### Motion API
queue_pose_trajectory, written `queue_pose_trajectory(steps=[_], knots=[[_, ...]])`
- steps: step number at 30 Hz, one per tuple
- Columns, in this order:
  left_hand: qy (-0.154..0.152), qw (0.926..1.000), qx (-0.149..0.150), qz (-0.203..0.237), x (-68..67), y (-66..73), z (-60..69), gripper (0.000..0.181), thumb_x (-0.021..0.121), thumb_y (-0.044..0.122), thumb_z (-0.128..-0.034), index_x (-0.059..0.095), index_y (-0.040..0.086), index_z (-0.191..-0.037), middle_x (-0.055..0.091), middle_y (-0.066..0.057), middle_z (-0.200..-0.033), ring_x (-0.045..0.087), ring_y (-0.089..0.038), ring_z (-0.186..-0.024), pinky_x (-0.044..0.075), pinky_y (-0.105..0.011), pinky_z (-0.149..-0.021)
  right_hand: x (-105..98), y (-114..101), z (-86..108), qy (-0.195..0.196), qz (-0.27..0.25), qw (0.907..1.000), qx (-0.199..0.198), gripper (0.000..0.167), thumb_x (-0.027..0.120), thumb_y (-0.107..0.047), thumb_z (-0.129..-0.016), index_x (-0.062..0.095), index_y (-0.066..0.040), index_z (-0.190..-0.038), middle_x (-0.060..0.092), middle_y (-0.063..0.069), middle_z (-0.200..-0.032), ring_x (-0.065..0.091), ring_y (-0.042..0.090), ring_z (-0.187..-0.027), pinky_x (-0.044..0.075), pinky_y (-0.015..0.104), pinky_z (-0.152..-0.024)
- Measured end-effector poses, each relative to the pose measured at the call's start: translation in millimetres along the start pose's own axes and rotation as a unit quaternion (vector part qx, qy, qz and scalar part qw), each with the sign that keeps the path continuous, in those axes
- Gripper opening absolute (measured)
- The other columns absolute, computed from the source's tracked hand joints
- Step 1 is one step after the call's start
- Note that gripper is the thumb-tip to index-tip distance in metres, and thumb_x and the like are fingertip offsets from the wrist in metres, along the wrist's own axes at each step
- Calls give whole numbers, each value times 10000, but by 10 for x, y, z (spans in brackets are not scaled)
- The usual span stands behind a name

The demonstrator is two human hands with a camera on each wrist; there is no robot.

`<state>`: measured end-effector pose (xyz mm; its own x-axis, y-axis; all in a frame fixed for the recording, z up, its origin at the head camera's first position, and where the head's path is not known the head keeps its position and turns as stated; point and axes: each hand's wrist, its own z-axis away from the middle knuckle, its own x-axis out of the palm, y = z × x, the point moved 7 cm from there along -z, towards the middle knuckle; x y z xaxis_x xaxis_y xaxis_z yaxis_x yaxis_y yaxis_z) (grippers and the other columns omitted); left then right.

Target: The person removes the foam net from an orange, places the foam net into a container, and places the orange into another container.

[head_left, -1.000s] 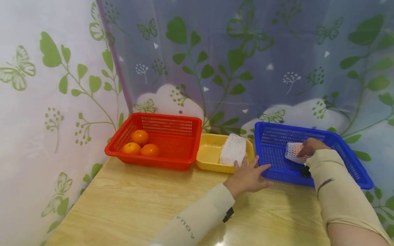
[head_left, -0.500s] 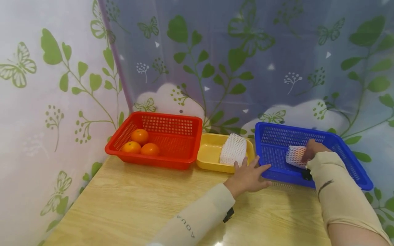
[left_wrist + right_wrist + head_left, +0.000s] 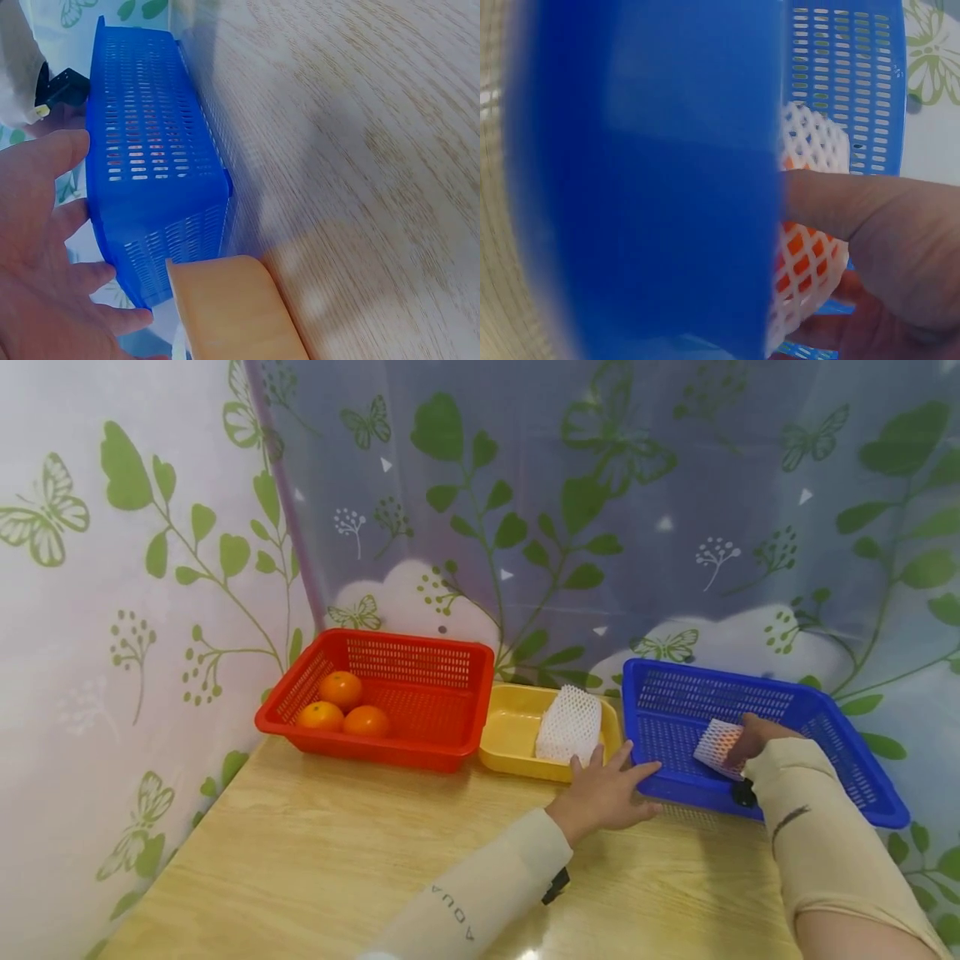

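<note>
In the head view my right hand (image 3: 757, 739) reaches into the blue basket (image 3: 660, 735) and grips an orange (image 3: 722, 743) wrapped in a white foam net sleeve. Orange colour shows through the mesh in the right wrist view, where my thumb (image 3: 821, 199) presses on the netting (image 3: 810, 274); the basket's near wall hides part of it. My left hand (image 3: 606, 792) is spread, its fingertips touching the near left corner of the blue basket. The left wrist view shows those fingers (image 3: 71, 154) against the basket's rim, extended rather than curled.
Left of the blue basket stands a yellow tray (image 3: 502, 739) with white foam net sleeves (image 3: 570, 722) in it. Further left, a red basket (image 3: 420, 710) holds three oranges (image 3: 341, 691). All stand on a wooden table (image 3: 337, 852) before a patterned curtain (image 3: 480, 527).
Inside the blue basket, my right hand has turned the netted orange a little, and its sleeve sits at a different tilt. My left hand has stayed in place.
</note>
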<state>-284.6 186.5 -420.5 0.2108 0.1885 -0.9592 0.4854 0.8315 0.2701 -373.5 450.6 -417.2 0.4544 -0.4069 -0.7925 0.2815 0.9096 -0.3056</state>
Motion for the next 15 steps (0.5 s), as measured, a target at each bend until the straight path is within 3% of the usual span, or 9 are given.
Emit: queue_pose_trajectory(steps=[5,10,15], knots=[[-4,10000,34,54,13,24,12,604,460,643,-928,245,524,-1480,138,75,-1614,193,-323,-1456,223,-603,-1115,25,-16,84,-18,230,9997,-20,1052,777,-296,-762,119,207,-1412,187,469,-1387,284,622,-1229,433,619,-920],[103,9999,40,-64,16,27,6,592,451,639,-934,252,522,-1479,157,70,-1611,225,-323,-1446,250,-603,-1102,29,-23,147,-66,172,9998,-103,1116,724,-350,-781,4,212,-1421,105,482,-1395,263,630,-1228,454,603,-878],[165,9998,-3,-89,13,7,-11,589,462,632,-933,260,526,-1475,161,77,-1610,236,-328,-1441,252,-603,-1101,8,-79,209,3,236,9996,-155,1096,688,-399,-798,11,187,-1431,126,497,-1372,285,636,-1206,451,614,-855]])
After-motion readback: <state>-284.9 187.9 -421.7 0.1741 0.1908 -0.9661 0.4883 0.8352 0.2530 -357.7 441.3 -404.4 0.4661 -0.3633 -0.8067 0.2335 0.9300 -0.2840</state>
